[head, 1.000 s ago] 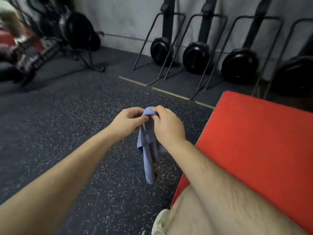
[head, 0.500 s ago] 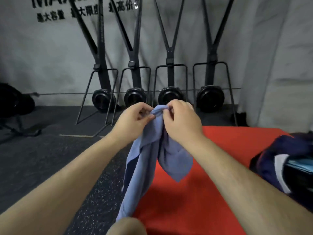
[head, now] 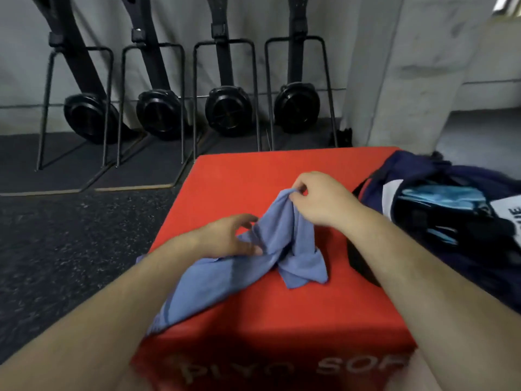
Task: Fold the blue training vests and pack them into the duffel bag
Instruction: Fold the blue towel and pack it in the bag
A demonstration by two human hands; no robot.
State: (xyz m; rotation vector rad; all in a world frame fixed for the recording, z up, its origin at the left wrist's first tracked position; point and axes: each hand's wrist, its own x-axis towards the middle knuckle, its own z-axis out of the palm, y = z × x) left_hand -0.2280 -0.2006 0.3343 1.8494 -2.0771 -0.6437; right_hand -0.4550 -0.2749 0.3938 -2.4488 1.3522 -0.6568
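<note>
Vest [head: 284, 249]: limp blue cloth crumpled on padded red box [head: 239, 179]; my right fingers [head: 299, 189] pinch its peak, left fingers [head: 244, 220] spread, touching it.

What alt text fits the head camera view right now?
A person's right hand pinches a crumpled blue vest up off a red box, with the left hand touching the cloth. A navy duffel bag sits at right.

The box [head: 242, 182] top lay bare far and near of the vest [head: 284, 244]. The bag [head: 408, 170] blocked its right side, and racks [head: 225, 114] stood beyond.
</note>
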